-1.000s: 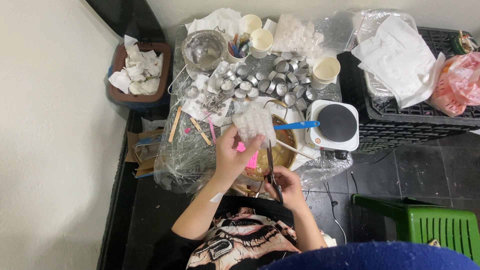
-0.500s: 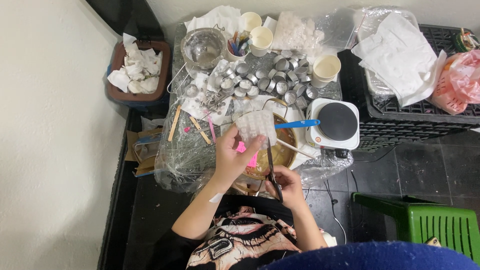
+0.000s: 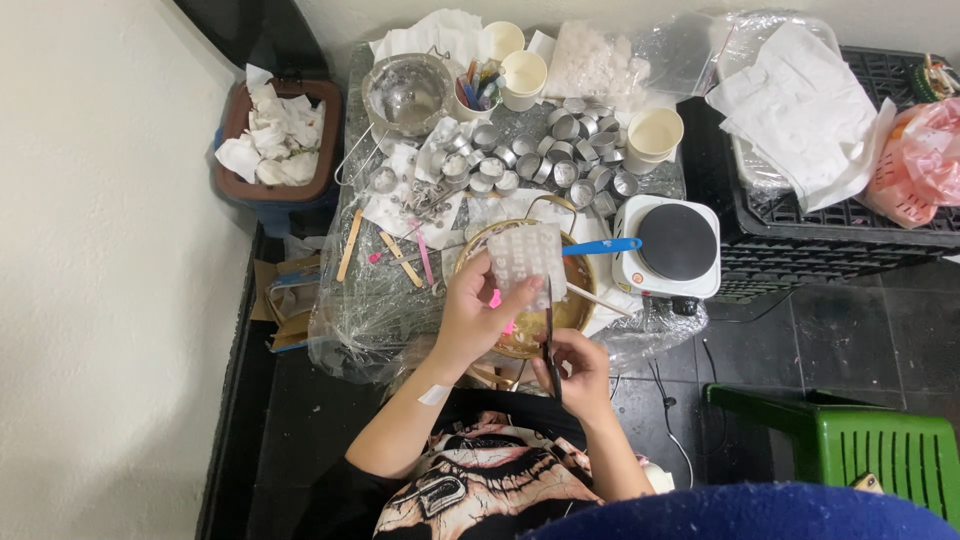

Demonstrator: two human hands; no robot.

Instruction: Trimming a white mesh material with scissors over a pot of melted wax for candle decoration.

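My left hand [image 3: 472, 312] holds up a clear plastic blister sheet [image 3: 525, 257] with rows of round pockets, over a gold-coloured bowl [image 3: 575, 310]. My right hand [image 3: 578, 364] grips black scissors [image 3: 549, 335], whose blades point up to the lower edge of the sheet. A bit of pink shows under the sheet by my left thumb. A blue-handled tool [image 3: 600, 246] rests across the bowl.
Several small metal cups [image 3: 545, 160] crowd the plastic-covered table, with paper cups [image 3: 653, 134], a metal bowl [image 3: 406, 96], wooden sticks [image 3: 350, 245] and a small electric hotplate [image 3: 668, 246]. A tissue-filled bin [image 3: 278, 150] stands left, a black crate [image 3: 850, 235] and green stool [image 3: 850, 445] right.
My left hand and the blister sheet have shifted slightly right and down over the bowl. The scissors stay at the sheet's lower edge.
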